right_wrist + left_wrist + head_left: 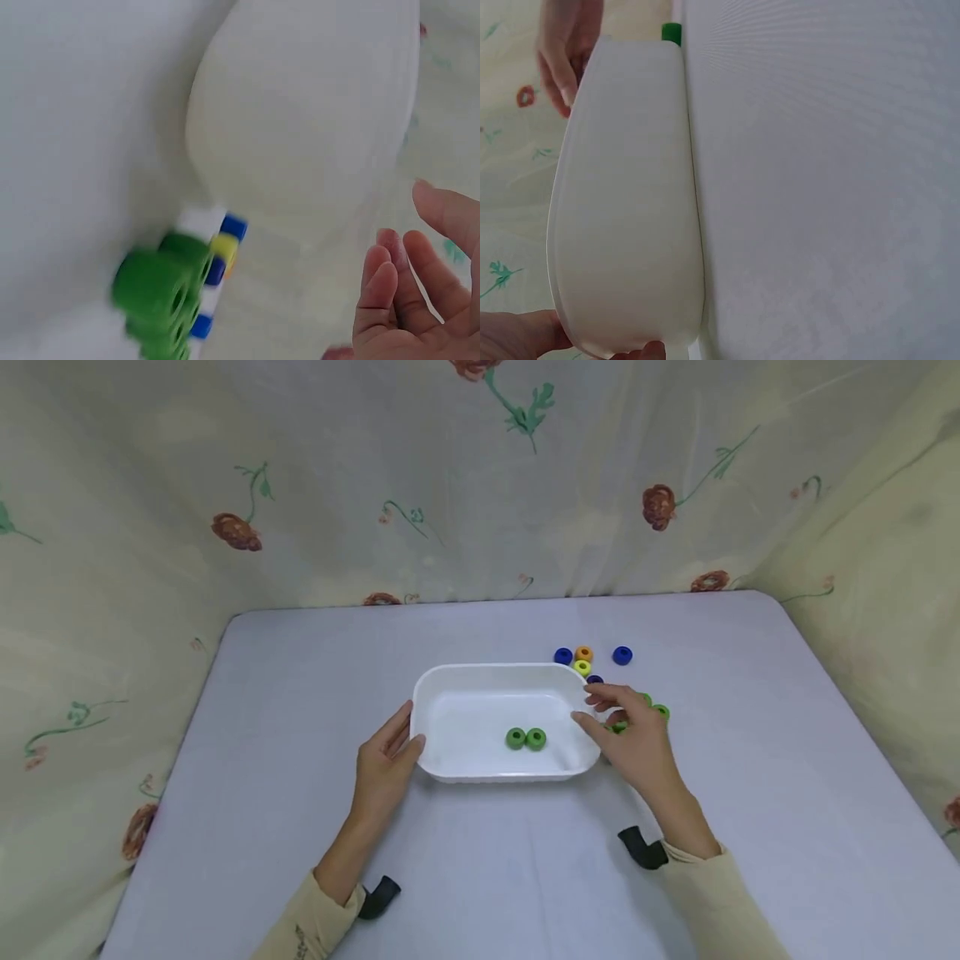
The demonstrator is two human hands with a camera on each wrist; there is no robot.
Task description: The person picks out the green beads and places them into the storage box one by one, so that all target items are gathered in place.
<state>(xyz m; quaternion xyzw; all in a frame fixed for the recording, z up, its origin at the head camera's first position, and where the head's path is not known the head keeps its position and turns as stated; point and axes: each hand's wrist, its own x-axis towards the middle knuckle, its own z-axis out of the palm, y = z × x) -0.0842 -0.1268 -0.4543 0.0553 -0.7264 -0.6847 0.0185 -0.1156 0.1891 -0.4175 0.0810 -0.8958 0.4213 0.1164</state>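
A white rectangular tray (465,760) with rounded corners is at the middle of the table, with two green ring-shaped beads (515,739) lying inside it. My left hand (384,772) grips the tray's left end, thumb at the rim and fingers against the outer wall; the left wrist view shows the thumb and fingertips (654,350) on that wall. At the right end, my right hand (637,739) hovers by the rim, thumb and fingers spread apart. The right wrist view shows nothing held in that hand (420,292). It partly hides green beads (661,712) beside the tray.
Behind the tray's right corner lie blue beads (622,655), an orange bead (584,652) and a yellow bead (582,667). Green beads (154,289) stand close to the tray's right end. A flower-patterned curtain (465,510) surrounds the white table (300,660).
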